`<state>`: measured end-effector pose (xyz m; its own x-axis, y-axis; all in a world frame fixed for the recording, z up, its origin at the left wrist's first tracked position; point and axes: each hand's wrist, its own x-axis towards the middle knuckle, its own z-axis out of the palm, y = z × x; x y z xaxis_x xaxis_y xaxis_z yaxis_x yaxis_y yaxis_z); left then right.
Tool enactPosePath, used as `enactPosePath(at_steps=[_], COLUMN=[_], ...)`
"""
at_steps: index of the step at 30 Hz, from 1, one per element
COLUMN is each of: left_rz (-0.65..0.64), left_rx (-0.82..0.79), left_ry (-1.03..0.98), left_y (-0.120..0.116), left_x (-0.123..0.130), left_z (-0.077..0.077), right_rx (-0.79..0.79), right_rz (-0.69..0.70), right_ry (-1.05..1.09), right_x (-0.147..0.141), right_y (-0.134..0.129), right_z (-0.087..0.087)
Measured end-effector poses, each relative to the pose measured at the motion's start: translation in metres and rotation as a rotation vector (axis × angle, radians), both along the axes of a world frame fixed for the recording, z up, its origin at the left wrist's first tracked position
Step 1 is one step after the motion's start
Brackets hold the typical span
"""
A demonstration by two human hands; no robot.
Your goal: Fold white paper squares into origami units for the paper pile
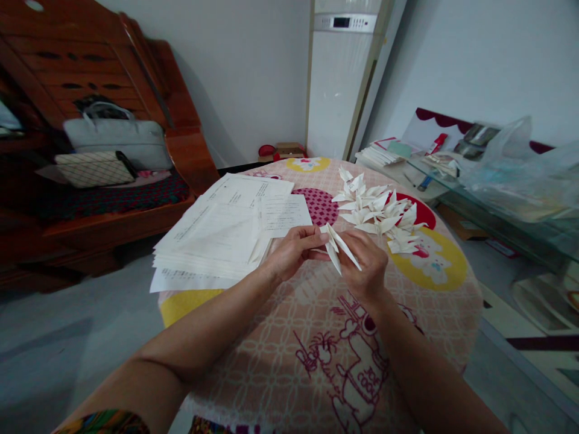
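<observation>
A folded white paper piece (pixel 333 246) with long narrow points is held between both hands above the round table. My left hand (pixel 297 246) pinches its left side between thumb and fingers. My right hand (pixel 365 263) is closed around its right side, with the fingers partly hidden behind the paper. Just beyond my hands lies a pile of folded white paper shapes (pixel 371 208) with pointed ends. To the left of my left hand is a thick stack of printed sheets (pixel 208 232), with a smaller sheet (pixel 287 214) on its right part.
The table has a patterned cloth (pixel 271 374). On the right, a glass table (pixel 493 208) carries papers and a plastic bag (pixel 511 163). A wooden bench (pixel 190 144) with a grey bag (pixel 117 141) stands at the left, and a white upright unit (pixel 337 84) at the back.
</observation>
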<state>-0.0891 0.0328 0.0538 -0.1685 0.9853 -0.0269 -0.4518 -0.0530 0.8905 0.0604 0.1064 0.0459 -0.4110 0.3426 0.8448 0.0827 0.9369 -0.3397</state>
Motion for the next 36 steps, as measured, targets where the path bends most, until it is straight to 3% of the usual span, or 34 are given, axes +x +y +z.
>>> enactPosePath(at_steps=[22, 36], left_rz=[-0.167, -0.075], left_rx=[-0.059, -0.126], left_ry=[-0.092, -0.020], left_y=[-0.0004, 0.0004], left_x=[-0.0062, -0.0048], left_z=[0.0050, 0.0019], right_rx=[-0.080, -0.044], right_rz=[-0.008, -0.032], right_ry=[-0.044, -0.158], right_x=[0.0013, -0.0002], right_y=[0.0002, 0.0034], right_z=[0.0045, -0.0022])
